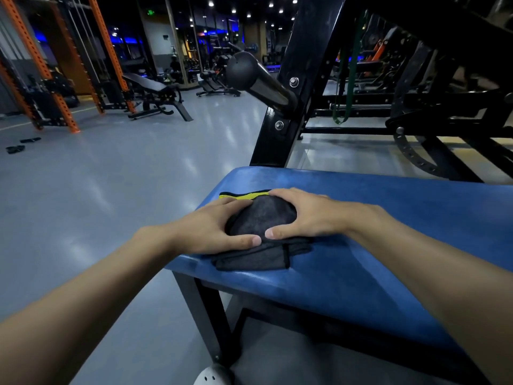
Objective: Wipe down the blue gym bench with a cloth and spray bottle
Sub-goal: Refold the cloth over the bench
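Our blue counter (pixel 388 245) runs right out of view, its padding scuffed and shiny, above a grey gym floor (pixel 111 190). On its near-left end lies a dark grey cloth (pixel 261 218), folded and bunched, a yellow edge showing. Our left hand (pixel 211 229) and right hand (pixel 308 215) cup it, each grip curled on the fabric. Beyond, a black frame (pixel 291 107), orange racks (pixel 36 65) blurred.

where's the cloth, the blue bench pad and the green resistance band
cloth (pixel 261 218): head view, on its dark bunched top between the hands
blue bench pad (pixel 388 232): head view, on bare vinyl right of the hands
green resistance band (pixel 352 73): head view, on its hanging strap
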Motion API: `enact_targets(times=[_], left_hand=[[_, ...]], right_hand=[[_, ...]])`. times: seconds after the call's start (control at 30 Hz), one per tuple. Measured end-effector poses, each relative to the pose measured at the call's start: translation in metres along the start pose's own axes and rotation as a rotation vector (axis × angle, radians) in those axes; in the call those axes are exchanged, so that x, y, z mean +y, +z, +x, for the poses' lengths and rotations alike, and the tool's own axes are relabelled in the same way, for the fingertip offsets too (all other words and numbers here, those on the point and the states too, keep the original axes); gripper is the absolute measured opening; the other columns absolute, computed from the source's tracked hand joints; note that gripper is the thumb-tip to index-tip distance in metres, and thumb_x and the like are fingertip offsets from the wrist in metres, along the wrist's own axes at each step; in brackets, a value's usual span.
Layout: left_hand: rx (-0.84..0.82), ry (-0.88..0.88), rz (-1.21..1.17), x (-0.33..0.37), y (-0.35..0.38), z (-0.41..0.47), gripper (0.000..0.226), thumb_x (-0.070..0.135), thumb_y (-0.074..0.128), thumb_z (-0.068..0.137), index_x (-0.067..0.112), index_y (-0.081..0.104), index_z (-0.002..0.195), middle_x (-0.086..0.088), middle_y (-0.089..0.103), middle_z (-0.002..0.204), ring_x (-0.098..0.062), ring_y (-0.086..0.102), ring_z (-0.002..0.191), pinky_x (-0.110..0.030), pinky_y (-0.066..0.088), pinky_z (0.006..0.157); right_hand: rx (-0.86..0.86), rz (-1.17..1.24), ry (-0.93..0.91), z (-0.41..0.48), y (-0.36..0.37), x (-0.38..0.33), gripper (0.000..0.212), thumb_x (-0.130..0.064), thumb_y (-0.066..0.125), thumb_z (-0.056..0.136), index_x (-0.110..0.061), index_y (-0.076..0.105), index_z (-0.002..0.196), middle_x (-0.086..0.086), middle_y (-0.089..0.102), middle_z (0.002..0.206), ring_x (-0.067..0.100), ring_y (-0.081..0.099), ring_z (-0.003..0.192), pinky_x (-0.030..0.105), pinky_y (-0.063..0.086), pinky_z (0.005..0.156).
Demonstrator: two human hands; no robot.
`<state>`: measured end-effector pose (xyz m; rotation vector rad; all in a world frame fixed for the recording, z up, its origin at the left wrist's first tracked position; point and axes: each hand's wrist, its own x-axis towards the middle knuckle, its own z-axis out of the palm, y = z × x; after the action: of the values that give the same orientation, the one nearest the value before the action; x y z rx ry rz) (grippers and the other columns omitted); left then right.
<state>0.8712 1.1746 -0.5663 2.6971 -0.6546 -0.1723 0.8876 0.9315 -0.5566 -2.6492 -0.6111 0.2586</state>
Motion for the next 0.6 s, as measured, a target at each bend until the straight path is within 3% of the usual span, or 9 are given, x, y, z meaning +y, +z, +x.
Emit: enact_targets(times=[0.1, 0.2, 0.33, 0.5, 0.6], left_hand=[[0.068, 0.050, -0.002, 0.009, 0.007, -0.011, 0.095, 0.084, 0.058, 0.068, 0.043, 0.033, 0.150, 0.015, 0.047, 0.144, -0.004, 0.043, 0.133, -0.032, 0.037, 0.112], [0.168, 0.081, -0.050, 0.021, 0.015, -0.021, 0.091, 0.076, 0.066, 0.070, 0.032, 0.042, 0.145, 0.015, 0.055, 0.136, -0.006, 0.051, 0.125, -0.034, 0.042, 0.107], [0.294, 0.101, -0.181, 0.051, 0.020, -0.037, 0.064, 0.047, 0.084, 0.075, 0.027, 0.057, 0.131, 0.016, 0.065, 0.113, -0.002, 0.061, 0.104, -0.026, 0.049, 0.094], [0.098, 0.244, -0.278, 0.147, 0.013, -0.046, 0.049, 0.039, 0.088, 0.073, 0.022, 0.064, 0.112, 0.014, 0.068, 0.094, 0.005, 0.065, 0.081, -0.010, 0.047, 0.070], [-0.073, 0.338, -0.448, 0.218, 0.017, -0.049, 0.053, 0.052, 0.081, 0.067, 0.023, 0.067, 0.109, 0.006, 0.074, 0.097, 0.002, 0.070, 0.083, -0.015, 0.054, 0.073]], right_hand=[[0.069, 0.084, 0.010, -0.014, 0.008, -0.007, 0.087, -0.067, 0.073, 0.070, -0.037, 0.038, 0.144, -0.015, 0.050, 0.139, 0.014, 0.047, 0.129, 0.040, 0.033, 0.112], [0.189, 0.209, 0.033, -0.034, 0.017, -0.018, 0.054, -0.046, 0.080, 0.075, -0.028, 0.057, 0.119, -0.011, 0.063, 0.111, 0.014, 0.060, 0.104, 0.033, 0.048, 0.092], [0.314, 0.284, 0.089, -0.082, 0.017, -0.031, 0.038, -0.038, 0.083, 0.073, -0.024, 0.063, 0.103, -0.006, 0.067, 0.096, 0.015, 0.064, 0.090, 0.030, 0.052, 0.078], [0.432, 0.411, 0.217, -0.202, -0.010, -0.026, 0.031, -0.030, 0.087, 0.070, -0.021, 0.071, 0.095, 0.000, 0.073, 0.091, 0.017, 0.070, 0.086, 0.036, 0.057, 0.076], [0.562, 0.466, 0.304, -0.283, -0.021, -0.017, 0.032, -0.023, 0.088, 0.072, -0.022, 0.070, 0.098, -0.005, 0.072, 0.094, 0.009, 0.068, 0.084, 0.018, 0.055, 0.069]])
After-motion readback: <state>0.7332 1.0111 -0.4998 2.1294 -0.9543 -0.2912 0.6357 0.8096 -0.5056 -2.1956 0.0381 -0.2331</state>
